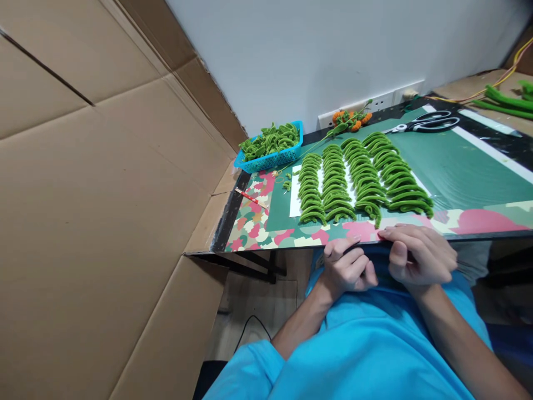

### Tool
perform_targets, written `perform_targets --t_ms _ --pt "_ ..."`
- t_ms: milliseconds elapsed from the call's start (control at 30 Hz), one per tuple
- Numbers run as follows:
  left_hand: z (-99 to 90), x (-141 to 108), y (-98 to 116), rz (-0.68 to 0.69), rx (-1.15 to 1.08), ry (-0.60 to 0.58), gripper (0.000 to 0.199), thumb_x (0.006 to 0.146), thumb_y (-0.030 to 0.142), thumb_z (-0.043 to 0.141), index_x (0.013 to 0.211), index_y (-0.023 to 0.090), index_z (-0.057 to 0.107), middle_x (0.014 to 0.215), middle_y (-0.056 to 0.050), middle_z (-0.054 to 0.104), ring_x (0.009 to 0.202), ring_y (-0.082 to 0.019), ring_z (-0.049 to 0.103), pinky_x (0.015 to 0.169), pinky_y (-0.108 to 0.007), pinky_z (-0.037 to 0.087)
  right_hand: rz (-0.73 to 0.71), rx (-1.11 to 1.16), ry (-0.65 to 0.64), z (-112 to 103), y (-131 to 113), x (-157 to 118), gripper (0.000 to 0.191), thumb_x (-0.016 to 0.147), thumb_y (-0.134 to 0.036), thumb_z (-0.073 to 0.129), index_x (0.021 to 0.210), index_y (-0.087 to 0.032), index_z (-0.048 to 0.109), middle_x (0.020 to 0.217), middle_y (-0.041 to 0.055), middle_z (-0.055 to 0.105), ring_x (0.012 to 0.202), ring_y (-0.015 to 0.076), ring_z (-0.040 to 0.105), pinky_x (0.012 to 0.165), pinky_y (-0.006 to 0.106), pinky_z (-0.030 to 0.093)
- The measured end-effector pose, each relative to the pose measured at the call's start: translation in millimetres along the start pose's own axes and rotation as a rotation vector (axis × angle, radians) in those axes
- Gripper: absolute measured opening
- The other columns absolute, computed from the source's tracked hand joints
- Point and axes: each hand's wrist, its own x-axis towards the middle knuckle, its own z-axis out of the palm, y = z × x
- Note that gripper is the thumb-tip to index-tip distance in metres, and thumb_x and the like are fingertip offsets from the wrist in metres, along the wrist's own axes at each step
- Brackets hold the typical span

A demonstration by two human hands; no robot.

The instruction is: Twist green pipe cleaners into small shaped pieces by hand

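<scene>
Head view: green strips (334,178) run left-right; left hand (348,268) and right hand (423,256) loosely curled, contents unclear.

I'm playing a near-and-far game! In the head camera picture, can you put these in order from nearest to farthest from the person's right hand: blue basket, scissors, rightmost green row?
From the right hand:
1. Rightmost green row: just beyond the hand.
2. Scissors: behind that row, toward the back.
3. Blue basket: away at the back left, near the wall.
</scene>
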Motion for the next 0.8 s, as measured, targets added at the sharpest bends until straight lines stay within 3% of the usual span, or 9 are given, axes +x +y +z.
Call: perform_targets --t_ms 367,700,800 --pt "-1.5 2.9 0.1 0.002 0.014 -0.006 0.015 0.078 0.023 0.066 0.063 0.025 0.061 0.066 0.002 0.072 0.104 -0.020 0.074 0.099 -0.037 0.049 0.000 0.001 -0.006 -0.2 0.1 0.9 0.016 0.094 -0.010 0.061 0.102 -0.018 0.073 0.081 0.0030 0.079 0.070 0.0185 0.076 0.073 0.032 0.063" --pt "1.9 -12.5 -2.4 0.004 0.041 -0.086 0.014 0.077 0.031 0.074 0.068 0.027 0.064 0.069 0.002 0.073 0.107 -0.024 0.076 0.100 -0.040 0.047 0.013 -0.016 -0.007 -0.4 -0.7 2.0 0.017 0.095 -0.013 0.060 0.102 -0.022 0.073 0.080 0.0008 0.080 0.068 0.0181 0.076 0.071 0.032 0.062" --pt "1.5 -11.2 -2.6 0.008 0.037 -0.063 0.014 0.076 0.031 0.074 0.067 0.027 0.063 0.069 0.003 0.074 0.105 -0.023 0.076 0.098 -0.040 0.047 0.009 -0.017 -0.008 -0.5 -0.8 2.3 0.016 0.096 -0.013 0.060 0.102 -0.022 0.073 0.080 0.0013 0.079 0.068 0.0180 0.076 0.071 0.032 0.062"
